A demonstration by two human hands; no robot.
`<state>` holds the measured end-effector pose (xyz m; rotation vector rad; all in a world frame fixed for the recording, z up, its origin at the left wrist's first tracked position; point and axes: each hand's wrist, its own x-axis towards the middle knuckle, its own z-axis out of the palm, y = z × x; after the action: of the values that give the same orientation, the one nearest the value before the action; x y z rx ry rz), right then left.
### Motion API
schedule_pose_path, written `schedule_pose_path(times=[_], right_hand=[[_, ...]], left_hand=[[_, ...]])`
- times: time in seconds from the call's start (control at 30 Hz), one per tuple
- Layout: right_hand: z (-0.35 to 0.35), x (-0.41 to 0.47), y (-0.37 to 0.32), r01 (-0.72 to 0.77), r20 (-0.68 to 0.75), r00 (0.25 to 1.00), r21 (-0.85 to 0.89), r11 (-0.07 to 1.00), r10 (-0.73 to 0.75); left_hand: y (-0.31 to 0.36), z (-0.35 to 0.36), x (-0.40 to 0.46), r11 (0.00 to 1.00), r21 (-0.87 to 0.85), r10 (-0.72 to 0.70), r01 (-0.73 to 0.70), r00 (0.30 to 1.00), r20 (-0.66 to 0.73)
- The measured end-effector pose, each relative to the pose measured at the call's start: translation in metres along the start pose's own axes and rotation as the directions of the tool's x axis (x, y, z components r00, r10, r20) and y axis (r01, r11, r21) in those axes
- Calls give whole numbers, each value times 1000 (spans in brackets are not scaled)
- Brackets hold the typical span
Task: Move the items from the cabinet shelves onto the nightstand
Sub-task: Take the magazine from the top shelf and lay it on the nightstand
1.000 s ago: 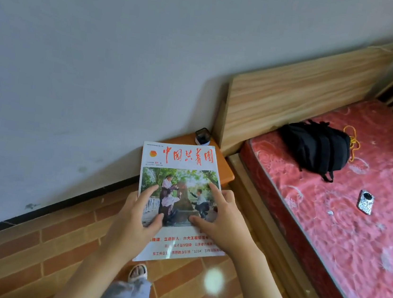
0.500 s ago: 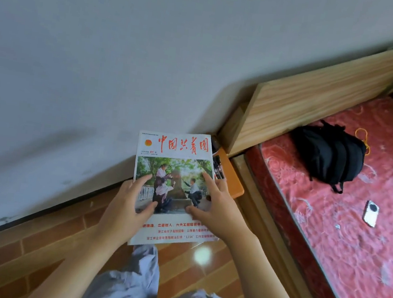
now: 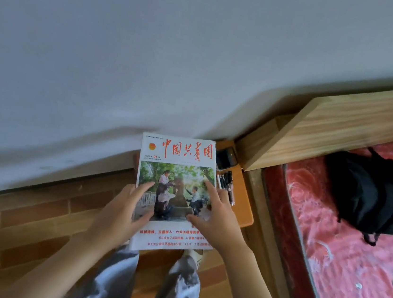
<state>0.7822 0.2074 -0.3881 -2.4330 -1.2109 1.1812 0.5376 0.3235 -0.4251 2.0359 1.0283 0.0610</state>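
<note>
Since a second ago the magazine (image 3: 174, 190) has travelled forward over the nightstand (image 3: 243, 204), covering most of it. The left hand (image 3: 120, 216) and right hand (image 3: 217, 215) each pinch a side edge, thumbs on top. Its long axis runs near to far, pens (image 3: 227, 183) just right.

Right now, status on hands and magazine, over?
Left hand and right hand both hold the white red-titled magazine over the orange nightstand. Black pens lie beside it.
</note>
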Motion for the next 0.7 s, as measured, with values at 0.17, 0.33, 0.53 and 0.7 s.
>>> schedule_pose_path(times=[0.17,0.33,0.53,0.7], right_hand=[[22,58,52,17,60,998,-27,999,-16],[46,105,96,36,89,996,-88,995,-28],[76,146,129,53,96,995,-164,985,-38],[99,169,133,18,44,999,-187,982,-10]], left_hand=[[-20,57,32,999,13,-33,33,999,-31],[-52,117,64,999,23,-38,39,998,-51],[-92,168,91,993,91,-69,75,995,-74],[-100,197,105,977,115,-166,178,980,-111]])
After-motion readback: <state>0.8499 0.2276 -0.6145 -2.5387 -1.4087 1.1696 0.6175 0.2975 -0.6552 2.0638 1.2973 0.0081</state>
